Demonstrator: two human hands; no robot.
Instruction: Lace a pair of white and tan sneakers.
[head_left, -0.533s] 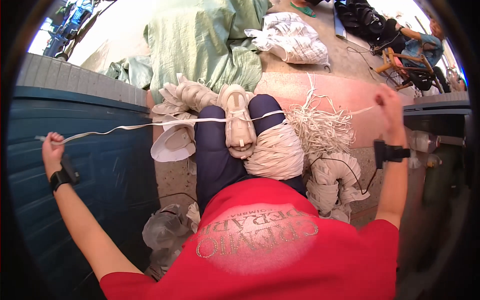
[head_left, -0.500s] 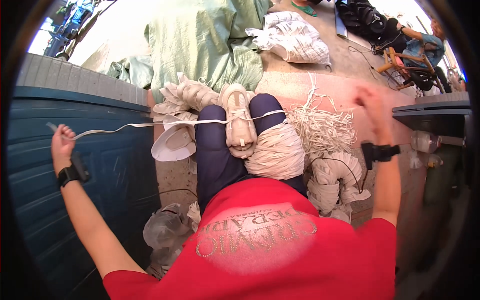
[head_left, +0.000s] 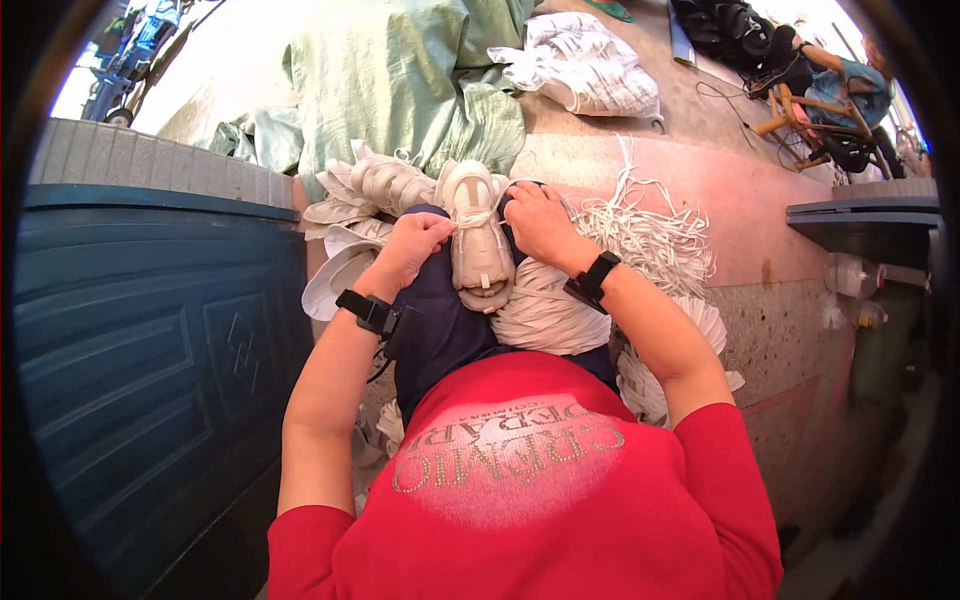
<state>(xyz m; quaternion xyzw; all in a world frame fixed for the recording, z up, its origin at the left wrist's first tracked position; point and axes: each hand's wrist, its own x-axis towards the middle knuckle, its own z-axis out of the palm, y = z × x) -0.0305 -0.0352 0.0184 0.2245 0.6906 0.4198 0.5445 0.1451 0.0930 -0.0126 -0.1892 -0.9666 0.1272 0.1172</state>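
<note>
Head view, shoe: a pale beige shoe (head_left: pixel 482 258) is set between the knees of the dark trousers (head_left: pixel 437 310), its toe seemingly pointed away from the body; it is probably propped there so that both hands are left free.
Lace: a white lace (head_left: pixel 478 216) is seen across the shoe's upper; its ends are partly hidden by the hands.
Left hand: the left hand (head_left: pixel 408 248) is held just left of the shoe, thumb and fingers pressed together, apparently pinching the lace, likely to keep it under control.
Right hand: the right hand (head_left: pixel 545 226) is held just right of the shoe, fingers curled toward it; whether lace is pinched cannot be told.
Wound bundle: a wound bundle (head_left: pixel 550 312) of white strips is rested right of the shoe, nearer the body, presumably within easy reach.
Loose strands: loose strands (head_left: pixel 650 238) are heaped farther right of the shoe.
Other shoes: other shoes (head_left: pixel 385 185) are piled left of the shoe.
</note>
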